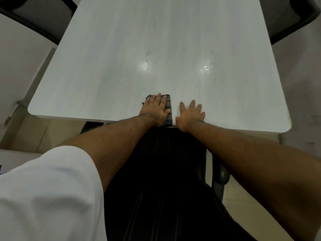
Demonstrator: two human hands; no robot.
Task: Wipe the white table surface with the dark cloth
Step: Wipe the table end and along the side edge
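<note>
- White bench (156,40), head view: its pale top fills the upper frame, with rounded near corners, and you stand at its near edge.
- Two glossy bright patches (205,68) show on the bench top beyond your hands; whether they are wet spots or light glare cannot be told.
- Dark cloth (168,108): folded and striped, it lies flat on the bench at the near edge, its nearer end reaching that edge.
- Your left hand (155,111) lies palm-down on the cloth, fingers (158,98) straight and close together, pressing the cloth to the bench; the cloth shows past the fingertips and along the thumb side.
- Your right hand (190,115) rests palm-down on the bare bench just beside the cloth, fingers spread wide, holding nothing; it does not touch the cloth.
- White sleeve (48,188) covers your left upper arm at lower left; both forearms are bare.
- Dark chair back (156,188) stands below the bench edge, between your arms.
- Further dark chairs (38,16) sit at the far left and far right corners.
- Pale tiled floor (243,202) shows at lower right.
</note>
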